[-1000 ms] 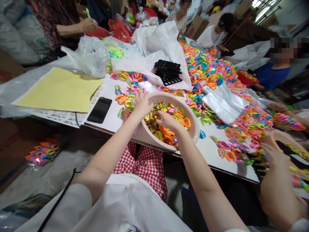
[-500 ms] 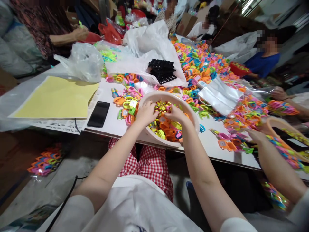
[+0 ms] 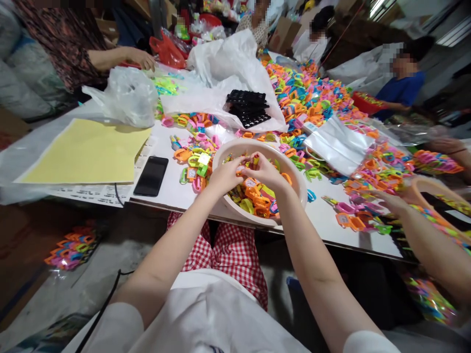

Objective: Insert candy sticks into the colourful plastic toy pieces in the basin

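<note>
My left hand (image 3: 227, 175) and my right hand (image 3: 268, 172) meet over a pale pink basin (image 3: 300, 196). Between the fingertips of my left hand is a small orange-and-white plastic piece (image 3: 241, 169), mostly hidden. My right hand pinches a small red-and-yellow piece (image 3: 255, 159), perhaps a wrapped sweet. Below them the basin holds orange plastic pieces (image 3: 260, 203) that look like toy watches, mixed with yellow, green and blue ones. Small yellow-and-red pieces lie towards the basin's back and left, partly covered by my hands.
Loose coloured pieces (image 3: 200, 164) lie left of the basin, with a big heap (image 3: 309, 95) behind. Around are a black phone (image 3: 151, 175), yellow sheet (image 3: 84, 152), plastic bag (image 3: 130, 95), black trays (image 3: 248, 108) and a white packet (image 3: 340, 144). A co-worker's arm (image 3: 423, 235) reaches in at right.
My hands have come together and lifted slightly from the basin's contents, now with small pieces at the fingertips. At the upper left, another person's hand has moved right.
</note>
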`<state>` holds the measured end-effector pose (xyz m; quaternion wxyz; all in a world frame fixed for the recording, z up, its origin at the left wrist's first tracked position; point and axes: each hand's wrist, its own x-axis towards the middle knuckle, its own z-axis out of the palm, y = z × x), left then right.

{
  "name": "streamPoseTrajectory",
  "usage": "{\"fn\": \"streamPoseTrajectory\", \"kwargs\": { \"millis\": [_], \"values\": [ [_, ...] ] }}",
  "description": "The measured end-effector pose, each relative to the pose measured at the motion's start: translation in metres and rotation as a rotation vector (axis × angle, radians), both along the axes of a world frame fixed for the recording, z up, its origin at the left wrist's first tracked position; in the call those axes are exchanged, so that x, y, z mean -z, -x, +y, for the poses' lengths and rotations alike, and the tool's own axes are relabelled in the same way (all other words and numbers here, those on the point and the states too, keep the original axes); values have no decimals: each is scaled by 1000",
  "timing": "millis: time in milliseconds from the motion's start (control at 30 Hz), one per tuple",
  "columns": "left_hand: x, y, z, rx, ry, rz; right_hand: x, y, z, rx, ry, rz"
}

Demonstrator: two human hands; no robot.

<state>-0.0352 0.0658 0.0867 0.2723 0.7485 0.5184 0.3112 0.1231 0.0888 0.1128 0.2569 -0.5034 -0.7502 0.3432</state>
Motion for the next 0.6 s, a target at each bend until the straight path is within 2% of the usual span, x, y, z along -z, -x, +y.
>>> {"fn": "streamPoseTrajectory", "kwargs": {
  "millis": [233,367,467,600],
  "values": [
    [2,-2,2,-69,43,35,1,7,5,24,42,280],
    [9,2,6,-89,-29,-164,-1,7,5,109,81,355],
    [15,7,7,-88,-115,-293,0,5,1,62,145,467],
    [18,11,8,-223,-101,-438,1,7,-5,-60,172,510]
  ]
}}
